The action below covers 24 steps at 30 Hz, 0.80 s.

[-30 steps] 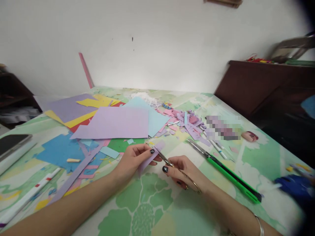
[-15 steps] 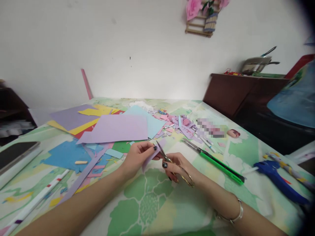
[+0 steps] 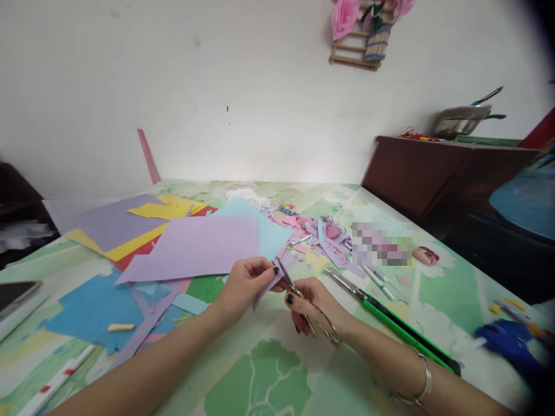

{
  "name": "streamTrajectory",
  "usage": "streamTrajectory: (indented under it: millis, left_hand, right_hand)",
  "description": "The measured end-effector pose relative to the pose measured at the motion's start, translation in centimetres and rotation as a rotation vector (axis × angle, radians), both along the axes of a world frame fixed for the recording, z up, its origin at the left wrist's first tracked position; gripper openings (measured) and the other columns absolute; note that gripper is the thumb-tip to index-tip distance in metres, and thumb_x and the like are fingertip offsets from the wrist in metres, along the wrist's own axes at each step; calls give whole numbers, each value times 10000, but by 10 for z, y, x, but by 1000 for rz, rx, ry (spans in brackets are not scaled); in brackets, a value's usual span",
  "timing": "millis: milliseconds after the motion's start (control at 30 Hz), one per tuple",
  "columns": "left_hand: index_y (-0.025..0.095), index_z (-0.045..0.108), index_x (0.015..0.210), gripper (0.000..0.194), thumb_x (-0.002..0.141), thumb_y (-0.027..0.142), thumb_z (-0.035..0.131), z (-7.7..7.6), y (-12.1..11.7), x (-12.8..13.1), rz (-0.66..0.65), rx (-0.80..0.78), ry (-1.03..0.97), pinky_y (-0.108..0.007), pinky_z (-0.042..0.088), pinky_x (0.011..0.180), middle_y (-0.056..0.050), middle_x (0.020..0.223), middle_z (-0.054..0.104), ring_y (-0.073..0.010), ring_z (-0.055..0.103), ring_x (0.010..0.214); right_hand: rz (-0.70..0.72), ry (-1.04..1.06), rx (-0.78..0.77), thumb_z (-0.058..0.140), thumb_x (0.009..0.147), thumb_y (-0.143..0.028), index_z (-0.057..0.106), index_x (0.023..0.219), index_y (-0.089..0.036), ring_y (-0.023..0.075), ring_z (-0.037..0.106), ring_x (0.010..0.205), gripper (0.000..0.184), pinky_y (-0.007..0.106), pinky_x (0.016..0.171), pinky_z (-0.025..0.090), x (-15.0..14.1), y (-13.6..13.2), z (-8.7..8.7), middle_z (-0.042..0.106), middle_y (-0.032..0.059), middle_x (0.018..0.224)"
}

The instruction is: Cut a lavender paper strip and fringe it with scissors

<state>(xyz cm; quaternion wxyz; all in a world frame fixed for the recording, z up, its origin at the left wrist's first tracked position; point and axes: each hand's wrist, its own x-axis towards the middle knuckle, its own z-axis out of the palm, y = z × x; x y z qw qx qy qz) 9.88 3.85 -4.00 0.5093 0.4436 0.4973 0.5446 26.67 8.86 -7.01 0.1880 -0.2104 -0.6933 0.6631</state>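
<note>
My left hand (image 3: 251, 282) pinches a small piece of lilac paper (image 3: 265, 289) between thumb and fingers above the table. Gold-handled scissors (image 3: 318, 323) are in my right hand (image 3: 310, 297), fingers wrapped about the handles. Their blades (image 3: 285, 273) point up and left and lie against the paper's right side; the blades look nearly closed. Behind my left hand a large lilac sheet (image 3: 195, 245) rests over a light blue sheet (image 3: 271, 234). Right of my right hand lies a green utility knife (image 3: 390, 318), its blade out.
Paper scraps (image 3: 325, 234) are heaped behind my hands. Blue foam sheet (image 3: 95, 312), yellow paper (image 3: 165, 209) and a phone (image 3: 17, 294) lie left. A blue glue gun (image 3: 507, 341) and an eraser-like block (image 3: 425, 255) are at right. A dark cabinet (image 3: 425, 173) stands beyond the table.
The scissor blades look more closed on the lilac paper than before. Both hands stay close together in nearly the same place, while the view has shifted and tilted slightly.
</note>
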Motion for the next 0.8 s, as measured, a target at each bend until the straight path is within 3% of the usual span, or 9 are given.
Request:
streamTrajectory:
  millis: [267, 433, 533, 667, 800]
  left_hand:
    - [125, 612, 629, 193, 708, 292, 669, 18, 37, -11, -38, 33, 75, -245, 528, 650, -39, 639, 685, -139, 642, 609]
    - [136, 623, 621, 199, 713, 307, 660, 31, 46, -15, -29, 61, 123, -246, 524, 632, -37, 636, 684, -148, 641, 606]
    - [140, 643, 636, 192, 724, 309, 661, 24, 45, -20, -55, 44, 132, -227, 517, 621, -36, 646, 690, -139, 638, 607]
    - [146, 663, 653, 180, 732, 309, 661, 8, 43, -24, -81, 7, 117, -214, 515, 626, -35, 658, 697, -139, 646, 629]
    - [149, 653, 623, 173, 733, 282, 648, 0, 42, -23, -75, -14, 113, -207, 513, 596, -30, 640, 692, -136, 642, 602]
  right_hand:
    - [-76, 101, 15, 546, 771, -602, 501, 670, -149, 46, 346, 284, 466, 161, 312, 251, -16, 26, 7, 471, -53, 397]
    - [-122, 159, 48, 555, 762, -607, 496, 658, -153, 46, 339, 298, 469, 178, 352, 278, -22, 35, 18, 429, -69, 389]
    - [-102, 146, 29, 587, 743, -600, 506, 653, -145, 46, 352, 314, 471, 170, 336, 244, -22, 36, 10, 426, -62, 407]
    - [-82, 102, -40, 613, 725, -592, 514, 668, -144, 51, 366, 342, 463, 172, 346, 283, -19, 34, -5, 398, -70, 431]
    - [-95, 68, -95, 628, 696, -611, 514, 668, -143, 43, 353, 349, 483, 176, 353, 288, -17, 31, -9, 412, -64, 462]
